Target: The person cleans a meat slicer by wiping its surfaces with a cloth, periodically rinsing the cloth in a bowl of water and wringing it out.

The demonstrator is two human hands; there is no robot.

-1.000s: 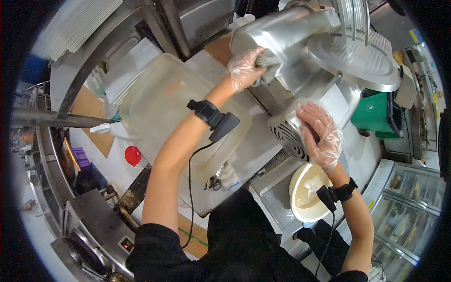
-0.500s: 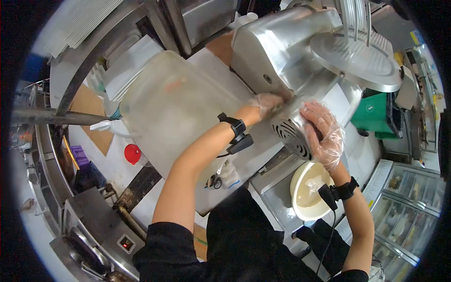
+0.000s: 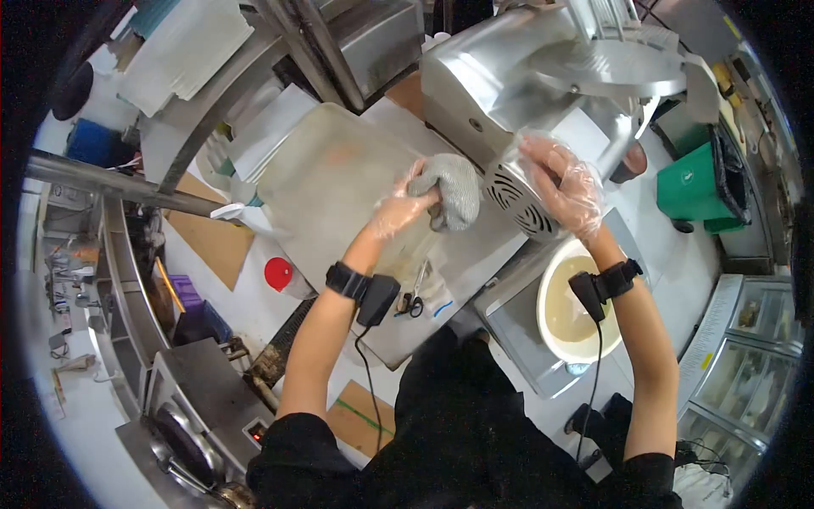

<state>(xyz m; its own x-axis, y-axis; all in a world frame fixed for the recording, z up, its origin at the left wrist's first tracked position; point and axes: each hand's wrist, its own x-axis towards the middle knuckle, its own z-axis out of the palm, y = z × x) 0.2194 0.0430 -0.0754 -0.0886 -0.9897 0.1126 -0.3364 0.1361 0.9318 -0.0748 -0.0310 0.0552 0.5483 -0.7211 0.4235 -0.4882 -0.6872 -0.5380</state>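
Gripping a grey cloth [image 3: 456, 195], the left hand [image 3: 405, 204] hovers to the left of the slicer [image 3: 483, 85], its fingers clamped on the bunched fabric. The cloth is apart from the slicer, above the worktop [image 3: 475, 254]. On the slicer's vented end rests the right hand [image 3: 561, 188], palm down, its fingers close together and the thumb apart from them. Both hands wear clear plastic gloves. Left of the slicer, a large, cloudy plastic tray [image 3: 309, 182] lies on the worktop, with scissors [image 3: 412, 305] near its edge on the wearer's side. Farther left of the slicer is a red object [image 3: 278, 273]. On the wearer's side of the slicer, just beside its vented end, stands a cream basin [image 3: 555, 327] with cloudy liquid in it. A green bin [image 3: 685, 180] stands to the slicer's right.
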